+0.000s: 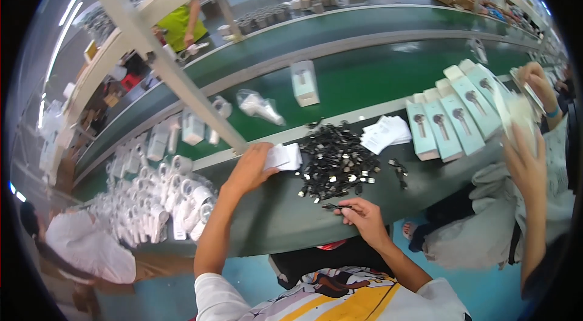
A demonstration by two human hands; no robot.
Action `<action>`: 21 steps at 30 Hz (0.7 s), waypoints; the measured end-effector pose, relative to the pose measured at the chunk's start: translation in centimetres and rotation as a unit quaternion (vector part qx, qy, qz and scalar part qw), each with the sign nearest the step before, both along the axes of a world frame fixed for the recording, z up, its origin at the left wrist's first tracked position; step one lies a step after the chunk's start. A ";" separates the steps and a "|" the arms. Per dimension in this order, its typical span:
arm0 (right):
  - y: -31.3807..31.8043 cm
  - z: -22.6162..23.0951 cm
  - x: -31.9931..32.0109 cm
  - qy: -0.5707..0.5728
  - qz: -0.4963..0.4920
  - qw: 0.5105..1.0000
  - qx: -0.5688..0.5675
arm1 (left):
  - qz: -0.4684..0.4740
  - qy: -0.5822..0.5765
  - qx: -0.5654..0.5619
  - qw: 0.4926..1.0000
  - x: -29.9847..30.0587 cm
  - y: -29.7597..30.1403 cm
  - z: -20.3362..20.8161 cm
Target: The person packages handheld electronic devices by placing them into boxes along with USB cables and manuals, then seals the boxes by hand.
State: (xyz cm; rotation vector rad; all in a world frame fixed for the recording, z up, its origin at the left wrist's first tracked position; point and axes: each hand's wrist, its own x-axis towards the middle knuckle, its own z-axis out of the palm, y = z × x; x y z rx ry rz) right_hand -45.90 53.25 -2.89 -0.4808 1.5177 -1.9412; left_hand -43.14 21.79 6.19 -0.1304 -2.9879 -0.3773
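My left hand (250,169) lies on a small stack of white leaflets (293,156) on the dark work surface, its fingers closed at the leaflets' edge. Between the thumb and fingers of my right hand (363,216) is a short black cable (333,206), just in front of a large heap of black cables (337,160) with metal plugs. A second fan of white leaflets (386,133) sits behind the heap on the right. A few loose cables (398,173) lie apart to the right of it.
Many bagged white handheld devices (164,196) crowd the left side. Pale green boxes (450,121) lean in a row at right, where a co-worker's hands (523,151) hold a box. Behind runs a green conveyor (376,72) carrying one box (304,82). A slanted metal post (182,87) rises at left.
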 end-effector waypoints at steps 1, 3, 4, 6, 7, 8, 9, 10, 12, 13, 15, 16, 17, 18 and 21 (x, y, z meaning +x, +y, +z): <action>-0.2 0.4 0.2 -0.002 -0.001 1.000 -0.013 | 0.012 0.006 -0.005 1.000 0.3 -0.2 0.1; -0.7 0.5 0.2 -0.006 0.003 1.000 -0.024 | 0.011 0.011 -0.004 1.000 0.4 -0.2 -0.1; -0.7 0.7 0.1 -0.014 0.006 0.999 -0.028 | 0.029 0.025 0.006 0.999 0.6 0.1 0.0; -1.1 0.5 0.1 -0.008 0.009 1.000 -0.028 | 0.048 0.037 0.016 0.998 0.9 0.2 0.0; -1.2 0.8 0.0 0.000 -0.007 1.000 -0.022 | 0.058 0.053 0.022 0.997 0.9 0.1 -0.3; -1.3 0.7 -0.1 0.009 -0.008 1.000 -0.028 | 0.076 0.067 0.026 0.994 1.2 0.2 0.0; -1.3 1.0 -0.2 0.002 -0.030 0.999 -0.034 | 0.081 0.066 0.024 0.994 1.4 0.6 0.2; -1.2 1.5 -0.4 -0.005 -0.050 0.998 -0.039 | 0.059 0.085 0.011 0.995 1.5 1.3 0.3; -0.8 2.2 -1.2 -0.009 -0.094 0.994 -0.062 | 0.021 0.087 0.013 0.996 1.5 4.3 1.1; -0.7 3.1 -1.6 -0.034 -0.105 0.989 -0.096 | -0.018 0.084 0.017 0.996 1.7 5.8 1.5; -0.4 4.3 -2.4 -0.017 -0.108 0.990 -0.089 | -0.078 0.082 0.021 0.993 1.7 8.2 1.8; -0.4 4.6 -2.6 -0.006 -0.103 0.991 -0.085 | -0.097 0.081 0.020 0.992 1.6 9.1 1.9; -0.7 4.7 -2.7 -0.007 -0.102 0.991 -0.086 | -0.104 0.071 0.015 0.992 1.7 9.7 1.9; -1.1 4.5 -2.8 0.046 -0.112 0.988 -0.098 | -0.104 0.070 0.014 0.992 1.6 10.2 1.7; -1.5 3.2 -3.3 0.129 -0.111 0.982 -0.082 | -0.156 0.070 0.032 0.985 1.2 11.5 0.8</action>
